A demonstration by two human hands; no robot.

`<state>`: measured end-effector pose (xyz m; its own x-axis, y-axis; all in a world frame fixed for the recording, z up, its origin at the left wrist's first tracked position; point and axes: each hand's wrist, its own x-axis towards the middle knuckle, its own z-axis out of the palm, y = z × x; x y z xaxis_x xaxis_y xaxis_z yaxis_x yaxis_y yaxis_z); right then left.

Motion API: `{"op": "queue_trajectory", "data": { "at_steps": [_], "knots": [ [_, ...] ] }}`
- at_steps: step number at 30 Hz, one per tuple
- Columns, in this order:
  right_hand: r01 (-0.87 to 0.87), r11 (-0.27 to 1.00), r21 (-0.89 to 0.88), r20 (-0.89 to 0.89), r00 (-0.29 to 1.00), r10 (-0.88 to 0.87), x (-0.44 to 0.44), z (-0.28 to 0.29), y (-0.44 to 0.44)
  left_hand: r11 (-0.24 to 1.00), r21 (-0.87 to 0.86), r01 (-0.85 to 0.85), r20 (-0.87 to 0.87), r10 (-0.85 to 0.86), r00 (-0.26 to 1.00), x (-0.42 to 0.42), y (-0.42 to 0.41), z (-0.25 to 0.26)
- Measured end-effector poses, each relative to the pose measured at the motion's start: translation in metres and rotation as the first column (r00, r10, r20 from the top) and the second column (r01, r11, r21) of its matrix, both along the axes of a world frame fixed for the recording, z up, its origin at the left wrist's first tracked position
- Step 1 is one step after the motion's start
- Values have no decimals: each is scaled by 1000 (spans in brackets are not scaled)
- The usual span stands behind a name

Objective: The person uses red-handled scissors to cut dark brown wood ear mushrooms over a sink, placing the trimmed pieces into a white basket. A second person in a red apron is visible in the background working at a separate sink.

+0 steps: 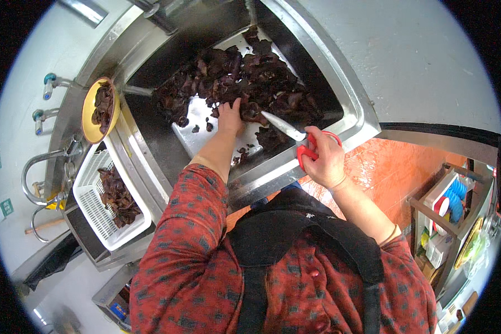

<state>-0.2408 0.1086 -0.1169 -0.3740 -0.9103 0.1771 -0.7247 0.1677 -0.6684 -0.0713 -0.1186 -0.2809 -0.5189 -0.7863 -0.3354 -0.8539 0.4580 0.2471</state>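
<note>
Dark brown pieces, apparently soaked wood ear fungus [267, 71], are heaped in a large stainless steel sink [144, 125], over a shiny metal surface. My left hand [230, 118] reaches down to the near edge of the heap; its fingertips touch the pieces, and whether they pinch one is hard to tell. In my right hand [327, 160] are red-handled scissors [284, 126], held over the sink's near right rim. Their blades look closed and point at a piece beside my left hand. Small scraps lie on the metal nearer to me.
Left of the sink, a yellow bowl [89, 127] holds more dark pieces, as does a white plastic basket [112, 238] below it. Curved metal taps [46, 156] stand at the left wall. A metal shelf rack [438, 217] with containers is at the right, past the orange-red tiled floor [375, 171].
</note>
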Motion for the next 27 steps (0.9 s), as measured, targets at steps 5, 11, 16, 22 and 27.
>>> {"op": "queue_trajectory", "data": {
  "at_steps": [5,11,16,22,27],
  "knots": [
    [-35,997,-65,9,999,35,-5,0,0,752,631,-193,-516,592,619,37,-24,-9],
    [-14,1000,11,11,1000,13,-11,3,-10,413,888,-202,-323,874,364,78,-7,127],
    [11,995,102,301,953,-41,-9,3,-41,626,763,-159,-582,774,250,108,10,175],
    [-293,955,-37,940,315,133,51,41,-127,731,682,30,-732,681,26,104,46,251],
    [-289,941,-178,928,269,258,99,71,-150,849,525,61,-849,527,-30,113,56,276]
  ]
}}
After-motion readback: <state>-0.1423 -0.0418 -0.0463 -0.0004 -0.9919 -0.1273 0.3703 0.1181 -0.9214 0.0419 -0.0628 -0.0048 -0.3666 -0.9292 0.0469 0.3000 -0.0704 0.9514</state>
